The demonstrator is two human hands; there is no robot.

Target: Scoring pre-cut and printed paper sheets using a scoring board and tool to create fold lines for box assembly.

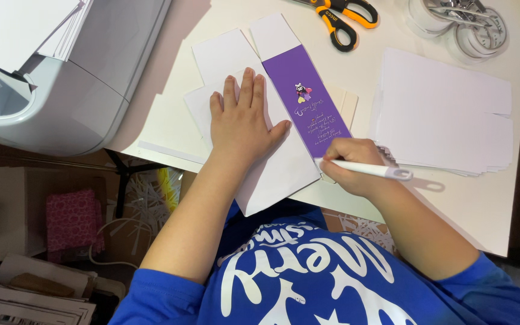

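Note:
My left hand (243, 118) lies flat, fingers together, pressing on a white die-cut card sheet (275, 174) on the white table. A purple printed panel (311, 99) with a small cartoon figure runs along the sheet's right side. My right hand (351, 164) is closed around a white pen-like tool (375, 170), its tip at the lower edge of the purple panel. The tool's looped end points right.
A stack of white card sheets (446, 114) lies to the right. Orange-and-black scissors (344, 17) sit at the top, clear tape rolls (467, 27) at the top right. A grey-white machine (73, 72) fills the upper left. Boxes and paper scraps (67, 241) lie below the table's edge (452, 232).

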